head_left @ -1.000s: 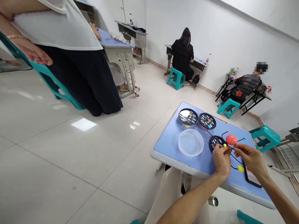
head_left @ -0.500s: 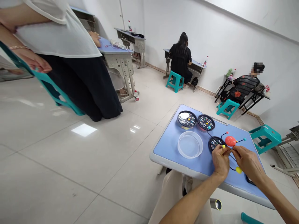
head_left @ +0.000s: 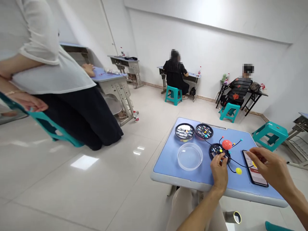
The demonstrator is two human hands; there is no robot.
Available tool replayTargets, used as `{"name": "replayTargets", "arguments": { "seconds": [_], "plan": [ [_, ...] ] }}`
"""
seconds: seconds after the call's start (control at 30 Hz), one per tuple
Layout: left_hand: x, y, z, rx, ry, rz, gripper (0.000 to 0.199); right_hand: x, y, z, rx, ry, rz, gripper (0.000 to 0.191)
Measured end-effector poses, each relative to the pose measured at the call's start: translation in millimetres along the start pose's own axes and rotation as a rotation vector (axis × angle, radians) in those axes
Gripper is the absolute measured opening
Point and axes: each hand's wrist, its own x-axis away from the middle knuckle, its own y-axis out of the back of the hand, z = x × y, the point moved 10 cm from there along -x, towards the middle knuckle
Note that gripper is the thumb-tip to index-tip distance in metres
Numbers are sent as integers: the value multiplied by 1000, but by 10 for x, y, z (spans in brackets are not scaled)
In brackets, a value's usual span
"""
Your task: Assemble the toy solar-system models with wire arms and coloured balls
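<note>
Ball-and-wire model left of phone, left hand pinching it; right hand beside phone, grip unclear; lid print illegible.

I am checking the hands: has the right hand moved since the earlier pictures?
Yes. Judged against the phone, the right hand has moved right, away from the red ball, to the phone's right side.

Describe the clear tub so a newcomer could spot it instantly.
Find the blue desk in front of the wearer. On its left part, nearer the wearer than the two black-topped tubs, sits the round clear tub. Unlike those two, it is open, with no black top.
</note>
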Motion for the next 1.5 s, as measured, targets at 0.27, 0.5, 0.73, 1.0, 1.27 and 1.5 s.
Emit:
{"name": "replayTargets", "arguments": {
  "seconds": [0.27,0.5,0.73,1.0,1.27,1.5],
  "plan": [
    [89,460,-131,-624,-97,-25,31,1225,-124,-835,-245,-503,-66,32],
    [-269,75,-134,-1180,11,141,30,1026,-1151,-815,-652,-618,174,35],
    [-385,65,-144,-1216,0,128,34,791,-1462,-775,-789,-672,315,27],
    [-371,64,-171,-1133,-23,107,28,735,-1626,-782,-750,-665,273,43],
    [-348,46,-222,-1021,-37,73,32,752,-1554,-743,-810,-662,177,33],
    [-284,178,-523,-941,-71,-7,33,704,-1311,-588,-961,-670,38,36]
  ]
}}
